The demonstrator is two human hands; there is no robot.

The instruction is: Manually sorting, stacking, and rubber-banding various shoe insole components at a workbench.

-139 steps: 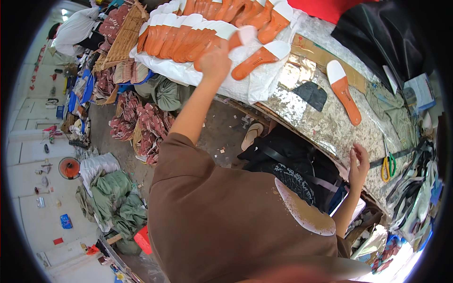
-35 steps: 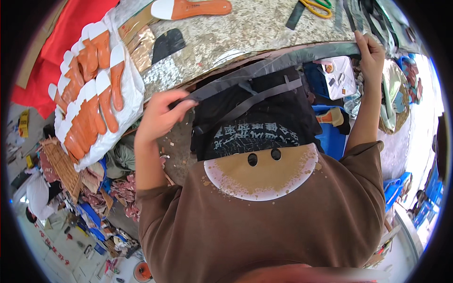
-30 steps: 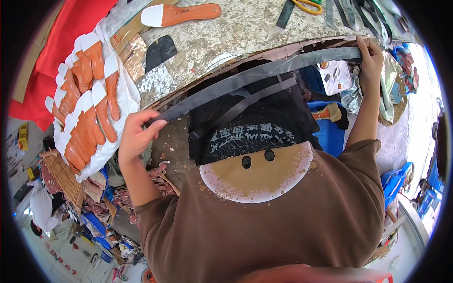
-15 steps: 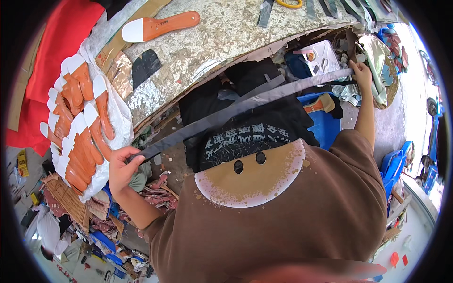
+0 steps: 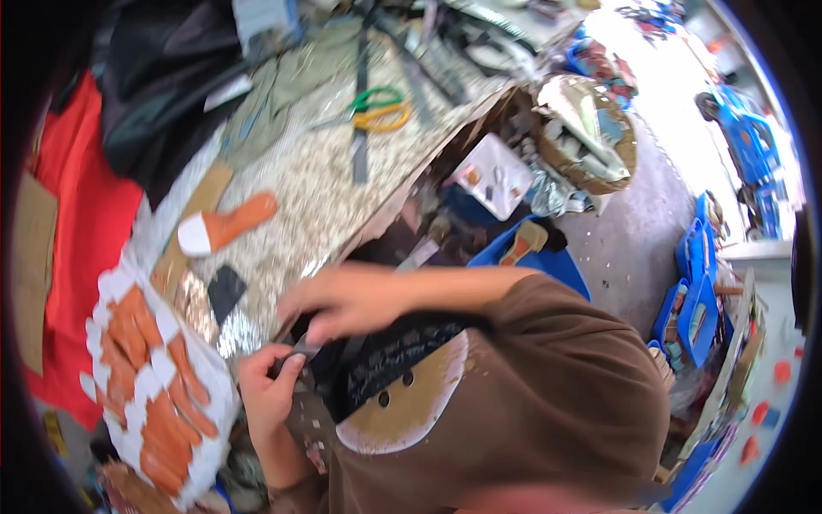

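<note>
Grey flat strap [image 5: 301, 347] sits low-centre in frame, pinched between my left hand [image 5: 267, 390] and right hand [image 5: 342, 300], both closed on it; handling looks mid-way, orange sole pieces [image 5: 145, 377] lower left untouched.

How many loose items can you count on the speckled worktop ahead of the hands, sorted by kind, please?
Orange and white sole-shaped piece: 1
Small black piece: 1
Scissors with green and yellow handles: 1
Dark strip lying lengthwise: 1
Total: 4
The orange pieces stacked on the white sheet overlap too much to count.
</note>
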